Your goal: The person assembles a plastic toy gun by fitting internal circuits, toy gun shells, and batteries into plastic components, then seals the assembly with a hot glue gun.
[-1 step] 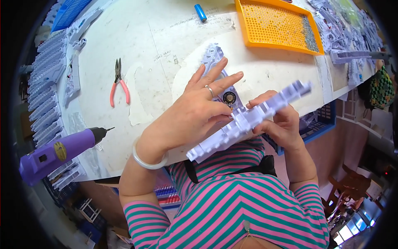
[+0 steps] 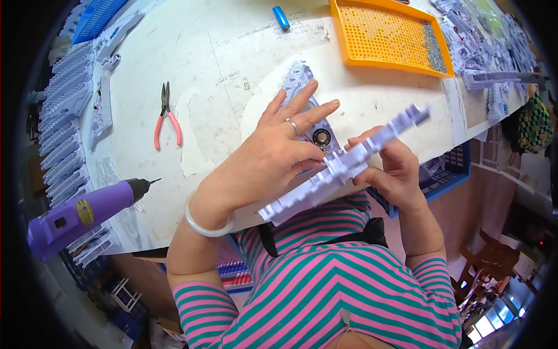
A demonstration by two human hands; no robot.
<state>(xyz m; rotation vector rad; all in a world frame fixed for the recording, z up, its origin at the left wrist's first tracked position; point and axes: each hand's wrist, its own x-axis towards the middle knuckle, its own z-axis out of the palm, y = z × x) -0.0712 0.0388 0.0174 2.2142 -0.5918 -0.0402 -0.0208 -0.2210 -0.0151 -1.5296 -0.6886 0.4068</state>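
My right hand grips a long, toothed lilac plastic piece, slanted in front of my chest, with thumb on the near side. Beneath and beyond it on the table lies a lilac plastic casing bearing a round black part with a metallic centre. Across that casing stretches my left hand, three fingers extended over it. Its index finger and thumb come together near the casing's lower end, beside the toothed piece; what lies between them is hidden.
Pink-handled pliers and a purple electric screwdriver are on my left, near stacked lilac parts. Beyond my hands are a blue cylinder and a yellow tray of small metal pieces. More lilac parts pile up far right.
The toothed piece has shifted slightly left, and its far right end has tipped a little. Both hands have barely moved; the casing stays where it was.
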